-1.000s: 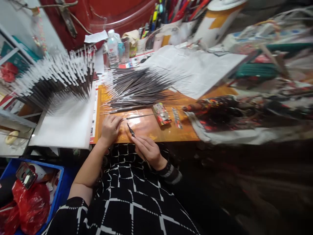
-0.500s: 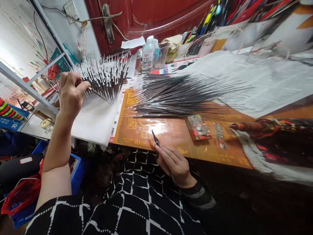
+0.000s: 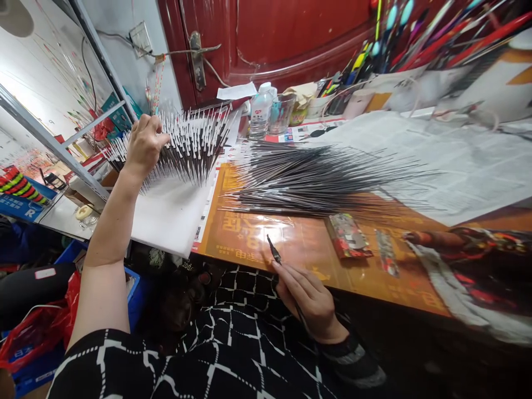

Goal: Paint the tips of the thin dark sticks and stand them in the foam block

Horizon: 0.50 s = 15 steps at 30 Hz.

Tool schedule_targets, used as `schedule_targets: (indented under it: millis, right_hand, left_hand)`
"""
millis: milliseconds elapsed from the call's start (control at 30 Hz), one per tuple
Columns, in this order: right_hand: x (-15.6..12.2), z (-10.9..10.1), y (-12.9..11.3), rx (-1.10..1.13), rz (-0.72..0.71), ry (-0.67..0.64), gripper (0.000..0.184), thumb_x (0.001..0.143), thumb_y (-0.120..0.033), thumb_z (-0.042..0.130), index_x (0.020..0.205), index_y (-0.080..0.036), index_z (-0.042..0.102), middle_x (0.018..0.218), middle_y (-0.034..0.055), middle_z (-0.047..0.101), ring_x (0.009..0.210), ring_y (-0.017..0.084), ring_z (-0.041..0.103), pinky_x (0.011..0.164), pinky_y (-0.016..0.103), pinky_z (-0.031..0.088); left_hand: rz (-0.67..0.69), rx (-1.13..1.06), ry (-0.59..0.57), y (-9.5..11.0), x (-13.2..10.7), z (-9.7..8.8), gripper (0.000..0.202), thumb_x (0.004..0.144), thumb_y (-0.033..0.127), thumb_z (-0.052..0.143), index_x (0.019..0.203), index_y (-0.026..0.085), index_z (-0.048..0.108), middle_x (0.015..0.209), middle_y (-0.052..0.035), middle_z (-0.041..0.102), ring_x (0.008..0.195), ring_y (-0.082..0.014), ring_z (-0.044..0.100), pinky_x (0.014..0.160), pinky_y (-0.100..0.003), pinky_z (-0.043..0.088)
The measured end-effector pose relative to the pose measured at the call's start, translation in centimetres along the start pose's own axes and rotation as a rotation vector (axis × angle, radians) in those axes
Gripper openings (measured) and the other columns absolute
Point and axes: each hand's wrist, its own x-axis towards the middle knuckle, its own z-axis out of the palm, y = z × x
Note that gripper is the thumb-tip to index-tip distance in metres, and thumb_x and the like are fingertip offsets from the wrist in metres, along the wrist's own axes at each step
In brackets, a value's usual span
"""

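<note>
Our left hand (image 3: 143,148) is among the white-tipped sticks (image 3: 191,147) standing in the white foam board (image 3: 170,219), though we cannot tell whether it grips one; our right hand (image 3: 310,299) pinches a fine paintbrush (image 3: 275,250); painting seems in hand, calling for a steady touch.

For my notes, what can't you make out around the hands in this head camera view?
All in the head view:
Left hand: hides where its fingers meet the white-tipped sticks.
Right hand: the dark-tipped stick is too small to identify.
Pens: cut off by the top edge.
Blue crate: mostly hidden by the left arm.
</note>
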Motion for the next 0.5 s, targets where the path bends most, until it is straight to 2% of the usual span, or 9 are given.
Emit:
schedule_targets:
  millis: [167, 367, 433, 500]
  right_hand:
    - [0.1, -0.2, -0.1, -0.002, -0.002, -0.035, 0.071, 0.087, -0.002, 0.065, 0.154, -0.014, 0.042, 0.111, 0.0131, 0.075, 0.099, 0.023, 0.073, 0.089, 0.036, 0.061]
    - [0.1, -0.3, -0.3, -0.020, -0.003, -0.019, 0.072, 0.085, 0.000, 0.066, 0.152, -0.014, 0.045, 0.106, 0.0125, 0.076, 0.094, 0.023, 0.073, 0.087, 0.035, 0.060]
    - [0.1, -0.5, -0.3, -0.025, -0.013, -0.031, 0.072, 0.084, 0.000, 0.067, 0.152, -0.014, 0.045, 0.105, 0.0122, 0.076, 0.093, 0.023, 0.073, 0.087, 0.035, 0.059]
    - [0.0, -0.7, -0.4, -0.031, -0.019, -0.040, 0.071, 0.084, -0.001, 0.068, 0.151, -0.013, 0.047, 0.104, 0.0121, 0.076, 0.093, 0.023, 0.073, 0.087, 0.034, 0.059]
  left_hand:
    - [0.049, -0.027, 0.004, -0.7, 0.5, 1.8, 0.018, 0.096, 0.021, 0.051, 0.101, 0.024, 0.068, 0.111, -0.0084, 0.060, 0.123, -0.0279, 0.048, 0.111, -0.052, 0.041]
    - [0.075, -0.103, -0.014, -1.9, 0.3, 5.2, 0.023, 0.101, 0.032, 0.047, 0.108, 0.022, 0.066, 0.108, -0.0088, 0.057, 0.122, -0.0290, 0.052, 0.109, -0.056, 0.042]
    - [0.048, -0.121, -0.003, -2.0, -0.5, 5.3, 0.028, 0.103, 0.037, 0.043, 0.113, 0.023, 0.064, 0.110, -0.0092, 0.057, 0.124, -0.0286, 0.052, 0.108, -0.054, 0.044]
    - [0.001, -0.117, 0.013, -2.2, -2.1, 4.3, 0.031, 0.104, 0.041, 0.039, 0.117, 0.024, 0.062, 0.114, -0.0087, 0.056, 0.126, -0.0273, 0.053, 0.107, -0.051, 0.046]
